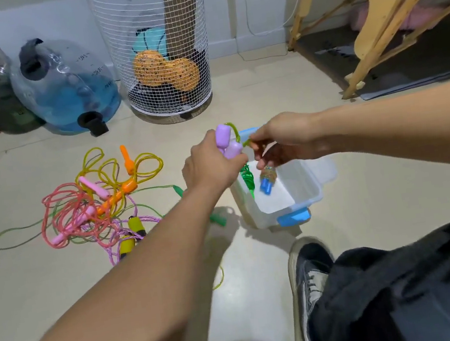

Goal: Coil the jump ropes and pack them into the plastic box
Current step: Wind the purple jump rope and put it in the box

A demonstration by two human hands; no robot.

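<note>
Rope in hand: purple handles [227, 141] gripped together in left hand [212, 166]; right hand [280, 140] pinches its green cord [244, 142], above the plastic box [303, 188].
Box: on floor, holding a coiled rope with blue handle [266, 186].
Pile: tangled ropes [94, 204] lie left.

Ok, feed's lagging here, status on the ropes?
Left hand grips purple handles. Right hand pinches green cord above plastic box. Tangled ropes remain on the floor.

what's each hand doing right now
Left hand: grips the two purple handles.
Right hand: pinches the green rope above the plastic box.
</note>
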